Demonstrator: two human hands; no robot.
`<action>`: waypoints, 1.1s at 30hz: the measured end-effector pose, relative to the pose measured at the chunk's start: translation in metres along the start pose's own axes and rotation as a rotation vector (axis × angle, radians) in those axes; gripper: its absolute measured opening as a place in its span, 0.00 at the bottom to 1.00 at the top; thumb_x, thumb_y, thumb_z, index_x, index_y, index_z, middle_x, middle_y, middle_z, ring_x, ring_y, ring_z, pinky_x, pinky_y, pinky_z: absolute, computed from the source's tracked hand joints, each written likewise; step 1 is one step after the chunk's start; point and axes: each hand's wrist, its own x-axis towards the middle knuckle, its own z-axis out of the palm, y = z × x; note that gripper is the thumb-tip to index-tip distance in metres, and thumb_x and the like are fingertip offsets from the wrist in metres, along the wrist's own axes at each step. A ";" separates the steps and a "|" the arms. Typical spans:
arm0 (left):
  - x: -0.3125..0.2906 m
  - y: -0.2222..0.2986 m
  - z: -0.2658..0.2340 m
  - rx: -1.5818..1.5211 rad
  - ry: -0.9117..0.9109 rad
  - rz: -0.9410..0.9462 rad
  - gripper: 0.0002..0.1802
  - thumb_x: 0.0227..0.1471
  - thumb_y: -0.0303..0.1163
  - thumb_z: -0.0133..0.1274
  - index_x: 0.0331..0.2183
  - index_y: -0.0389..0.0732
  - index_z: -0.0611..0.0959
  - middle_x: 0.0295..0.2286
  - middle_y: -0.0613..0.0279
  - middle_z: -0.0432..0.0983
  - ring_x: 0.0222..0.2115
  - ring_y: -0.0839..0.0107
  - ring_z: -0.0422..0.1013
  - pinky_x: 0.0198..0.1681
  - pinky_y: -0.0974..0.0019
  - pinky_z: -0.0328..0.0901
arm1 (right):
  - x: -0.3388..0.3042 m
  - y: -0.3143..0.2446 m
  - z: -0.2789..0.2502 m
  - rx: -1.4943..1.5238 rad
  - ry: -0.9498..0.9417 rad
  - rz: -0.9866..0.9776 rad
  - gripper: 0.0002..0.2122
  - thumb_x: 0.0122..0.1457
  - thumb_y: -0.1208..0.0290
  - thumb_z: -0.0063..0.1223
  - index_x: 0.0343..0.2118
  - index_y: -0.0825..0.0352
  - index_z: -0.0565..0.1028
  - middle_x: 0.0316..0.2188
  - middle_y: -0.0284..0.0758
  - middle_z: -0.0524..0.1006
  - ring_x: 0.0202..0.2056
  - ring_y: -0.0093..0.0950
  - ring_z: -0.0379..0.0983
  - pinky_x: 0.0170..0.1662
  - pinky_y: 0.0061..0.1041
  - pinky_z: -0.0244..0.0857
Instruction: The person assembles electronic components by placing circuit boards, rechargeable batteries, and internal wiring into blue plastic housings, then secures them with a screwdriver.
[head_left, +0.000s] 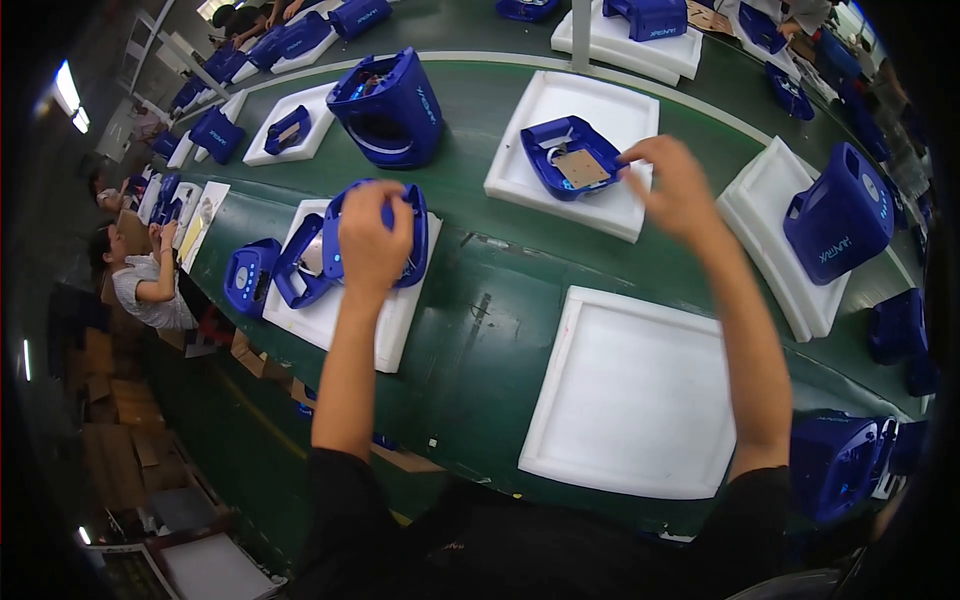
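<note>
My left hand (374, 235) has its fingers curled over a blue plastic housing (417, 235), covering part of it. This housing sits on a white foam tray (395, 340), with a smaller blue housing part (300, 262) beside it. Farther right, my right hand (672, 185) pinches the right edge of an open blue shell (540, 135). Inside that shell are a tan board (582, 170) and white wire. It lies on another white foam tray (600, 95). My right hand is slightly blurred.
A white foam tray (630, 395) lies right in front of me. A tall blue housing (390, 115) stands at the back left, and another (838, 220) rests on stacked foam (765, 215) at right. A blue part (250, 275) is near the left edge. A person (150, 280) sits at far left.
</note>
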 end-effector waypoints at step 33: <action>-0.199 0.160 -0.031 -1.586 -0.734 -0.850 0.17 0.73 0.41 0.60 0.46 0.38 0.76 0.37 0.54 0.81 0.34 0.69 0.76 0.38 0.66 0.71 | -0.352 -0.248 -0.261 -0.825 0.577 0.767 0.11 0.64 0.72 0.72 0.47 0.67 0.84 0.48 0.41 0.80 0.53 0.42 0.77 0.59 0.38 0.70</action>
